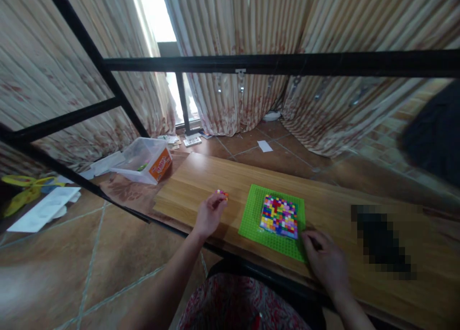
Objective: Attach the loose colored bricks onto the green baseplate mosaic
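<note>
1 tabletop strip (pixel 233 215) separates left hand (pixel 209 216) from green baseplate (pixel 251 217).

You cannot make out any word, brand or number for certain from where you look, though to your left, on the floor beyond the end of the table, an orange label (pixel 161 166) on the side wall of the translucent plastic bin (pixel 134 153) carries large pale lettering, slanted and too blurred for you to spell out. Near the foot of the curtains, a flat white packet or booklet (pixel 192 141) shows you small dark marks like print, and these are too small to read.
</note>
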Action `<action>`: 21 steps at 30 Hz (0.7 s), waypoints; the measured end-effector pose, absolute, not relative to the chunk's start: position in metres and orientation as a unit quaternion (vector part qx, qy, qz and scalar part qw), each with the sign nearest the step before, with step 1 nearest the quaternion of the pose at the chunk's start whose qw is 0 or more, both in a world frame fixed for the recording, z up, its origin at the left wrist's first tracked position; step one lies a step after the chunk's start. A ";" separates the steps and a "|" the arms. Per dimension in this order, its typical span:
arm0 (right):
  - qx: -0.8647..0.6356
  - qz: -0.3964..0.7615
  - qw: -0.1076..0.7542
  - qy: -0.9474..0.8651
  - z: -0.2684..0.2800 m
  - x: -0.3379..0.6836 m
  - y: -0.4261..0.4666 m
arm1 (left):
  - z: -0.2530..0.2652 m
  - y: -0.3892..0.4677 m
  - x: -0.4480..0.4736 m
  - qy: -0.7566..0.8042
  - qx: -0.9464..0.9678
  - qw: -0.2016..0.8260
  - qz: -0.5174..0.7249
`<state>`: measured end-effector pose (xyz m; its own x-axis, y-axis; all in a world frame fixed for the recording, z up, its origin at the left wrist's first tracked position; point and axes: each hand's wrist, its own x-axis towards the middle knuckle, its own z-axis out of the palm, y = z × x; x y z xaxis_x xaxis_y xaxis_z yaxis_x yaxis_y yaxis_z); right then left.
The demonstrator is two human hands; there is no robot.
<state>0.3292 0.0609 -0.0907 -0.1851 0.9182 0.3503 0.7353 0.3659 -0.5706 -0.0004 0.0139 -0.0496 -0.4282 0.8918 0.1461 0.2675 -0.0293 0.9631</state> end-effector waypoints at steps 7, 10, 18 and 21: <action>-0.543 0.157 0.349 -0.748 -0.086 0.324 0.060 | -0.042 0.029 0.052 0.611 0.534 0.291 0.507; -0.546 0.156 0.349 -0.745 -0.086 0.324 0.060 | -0.036 0.043 0.065 0.614 0.585 0.252 0.467; -0.536 0.182 0.359 -0.742 -0.084 0.323 0.061 | -0.023 0.069 0.079 0.653 0.644 0.202 0.345; -0.535 0.184 0.361 -0.741 -0.084 0.323 0.061 | -0.017 0.075 0.079 0.665 0.656 0.202 0.294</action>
<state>0.3229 0.0610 -0.0845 -0.1663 0.9262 0.3383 0.6599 0.3594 -0.6598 0.0789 0.0752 -0.0168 -0.0589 0.9913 0.1175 0.7541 -0.0330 0.6559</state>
